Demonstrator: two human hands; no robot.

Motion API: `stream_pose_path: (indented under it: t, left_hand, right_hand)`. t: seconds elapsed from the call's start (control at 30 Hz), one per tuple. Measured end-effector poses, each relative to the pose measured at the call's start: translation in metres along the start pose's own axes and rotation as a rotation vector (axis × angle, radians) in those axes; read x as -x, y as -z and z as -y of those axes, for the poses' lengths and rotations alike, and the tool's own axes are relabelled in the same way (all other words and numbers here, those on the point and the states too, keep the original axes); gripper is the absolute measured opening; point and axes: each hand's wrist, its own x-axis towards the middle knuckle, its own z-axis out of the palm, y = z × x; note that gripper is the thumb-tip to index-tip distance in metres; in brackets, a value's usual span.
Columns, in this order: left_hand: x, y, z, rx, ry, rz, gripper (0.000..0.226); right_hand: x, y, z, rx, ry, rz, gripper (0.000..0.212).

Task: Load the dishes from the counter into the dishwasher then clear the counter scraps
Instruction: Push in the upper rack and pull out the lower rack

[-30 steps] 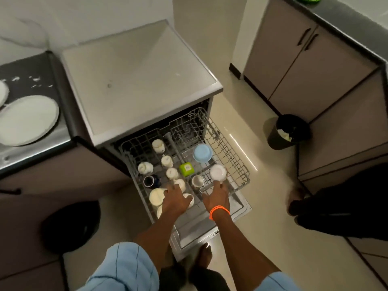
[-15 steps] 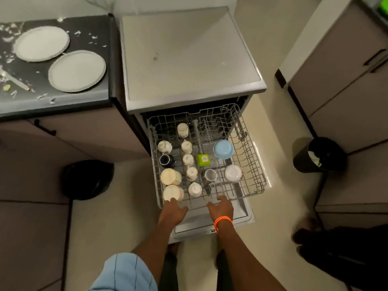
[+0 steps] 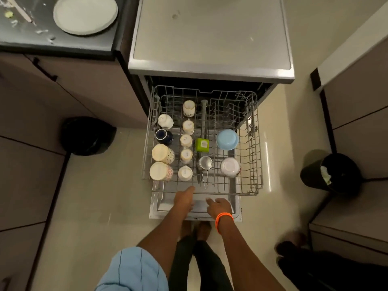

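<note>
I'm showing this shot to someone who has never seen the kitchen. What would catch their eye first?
First the pulled-out dishwasher rack in the middle, filled on its left side with upturned cups, plus a light blue bowl and a green cup nearer the centre. Just below it, the left hand and right hand reach toward the rack's front edge. At top left, a white plate sits on the dark counter among scattered scraps.

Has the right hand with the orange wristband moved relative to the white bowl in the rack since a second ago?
Yes. The right hand has pulled back from the white bowl, past the wire rack's front rim, toward the person.
</note>
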Motion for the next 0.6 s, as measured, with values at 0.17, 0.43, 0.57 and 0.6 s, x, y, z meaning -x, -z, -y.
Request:
stream_pose_path:
  t: [0.17, 0.43, 0.57, 0.6]
  left_hand:
    - [-0.018, -0.005, 0.012, 0.225, 0.077, -0.071, 0.033]
    - [-0.040, 0.005, 0.021, 0.514, 0.106, 0.086, 0.023]
    - [-0.044, 0.000, 0.022, 0.578, 0.066, 0.052, 0.021]
    - [-0.043, -0.001, 0.023, 0.588, 0.060, 0.049, 0.020]
  right_hand:
    - [-0.029, -0.016, -0.009, -0.163, -0.046, 0.088, 0.046]
    - [-0.050, -0.043, -0.009, -0.427, -0.075, 0.048, 0.030]
    - [-0.054, -0.045, -0.010, -0.370, -0.045, 0.033, 0.033]
    - [-0.053, -0.045, -0.011, -0.377, -0.040, 0.035, 0.032]
